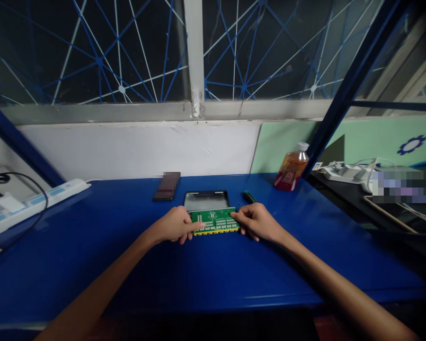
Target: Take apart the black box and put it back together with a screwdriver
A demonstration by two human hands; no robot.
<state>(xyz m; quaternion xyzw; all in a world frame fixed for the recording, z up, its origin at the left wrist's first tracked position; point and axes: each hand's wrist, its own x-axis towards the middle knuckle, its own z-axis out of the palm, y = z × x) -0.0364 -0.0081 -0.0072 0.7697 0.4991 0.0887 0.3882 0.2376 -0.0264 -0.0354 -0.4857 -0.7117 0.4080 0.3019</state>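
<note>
A green circuit board [216,220] with a yellow front edge lies on the blue table [199,274], over the near part of a flat grey tray with a dark frame [206,200]. My left hand [175,225] grips the board's left end, fingers curled and the forefinger laid along it. At the right end, my right hand [256,221] pinches the board with its fingers closed. Both hands rest on the table.
A dark phone [167,186] lies behind the tray on the left. A small green tool [249,196] lies beside my right hand. An orange bottle [291,168] stands at the back right. A white power strip with a black cable [35,201] sits far left. Cluttered shelf on the right.
</note>
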